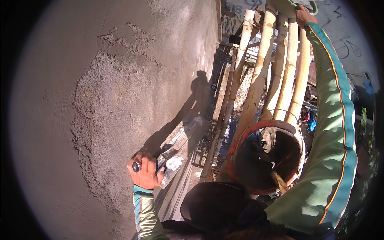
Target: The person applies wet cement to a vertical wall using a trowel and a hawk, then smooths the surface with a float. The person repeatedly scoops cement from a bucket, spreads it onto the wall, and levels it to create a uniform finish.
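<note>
My left hand (145, 171), a dark-stoned ring on one finger, is closed around the grip of a long flat plastering trowel (181, 140). Smears of mortar cover the tool, which lies close to the plastered wall (116, 120); whether it touches cannot be told. A rough, grainy patch of plaster spreads left of that hand, with smoother plaster around it. Stretched far ahead, my right hand (305, 16) has its fingers closed at the edge of a pale, rounded object (286, 7). The top of the picture cuts off most of this object.
Bamboo poles (262, 68) run away from me as a platform. On their near end stands a mortar-stained bucket (233, 154) with a reddish rim and a wooden stick (279, 182) in it. Ground and debris show below, through gaps. A grey wall (340, 36) rises at the right.
</note>
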Motion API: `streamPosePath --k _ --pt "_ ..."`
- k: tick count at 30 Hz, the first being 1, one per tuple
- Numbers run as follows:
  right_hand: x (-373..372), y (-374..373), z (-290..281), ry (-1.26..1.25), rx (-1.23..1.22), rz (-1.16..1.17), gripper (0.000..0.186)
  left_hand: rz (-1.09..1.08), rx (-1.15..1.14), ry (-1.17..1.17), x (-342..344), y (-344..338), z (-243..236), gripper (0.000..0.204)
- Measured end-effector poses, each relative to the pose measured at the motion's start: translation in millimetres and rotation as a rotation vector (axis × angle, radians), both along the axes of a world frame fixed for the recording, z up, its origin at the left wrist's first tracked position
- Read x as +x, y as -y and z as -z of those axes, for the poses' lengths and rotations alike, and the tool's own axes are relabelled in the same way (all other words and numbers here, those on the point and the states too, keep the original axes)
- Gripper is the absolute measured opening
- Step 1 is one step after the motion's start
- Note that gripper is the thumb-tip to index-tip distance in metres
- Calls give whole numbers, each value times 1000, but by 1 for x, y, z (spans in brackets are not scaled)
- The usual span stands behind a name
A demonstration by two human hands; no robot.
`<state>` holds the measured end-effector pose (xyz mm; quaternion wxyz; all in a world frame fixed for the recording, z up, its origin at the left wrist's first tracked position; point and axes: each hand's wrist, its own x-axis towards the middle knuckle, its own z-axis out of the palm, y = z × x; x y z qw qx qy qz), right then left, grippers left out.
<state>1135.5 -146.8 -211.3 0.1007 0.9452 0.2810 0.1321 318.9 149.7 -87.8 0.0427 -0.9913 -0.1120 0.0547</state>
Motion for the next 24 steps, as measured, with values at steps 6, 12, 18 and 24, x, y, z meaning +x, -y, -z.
streamPosePath --k 6,12,18,24 --pt "15 21 -2 -156 -57 214 29 -2 -32 10 1 -3 2 40" --pt "-66 55 -7 -83 -204 -251 36 -56 -15 45 -2 1 5 39" --pt "-217 81 -34 -3 -245 -451 37 -34 -25 78 -5 0 4 40" --pt "-337 89 -65 -119 -246 -520 34 -10 -42 112 -8 2 6 45"
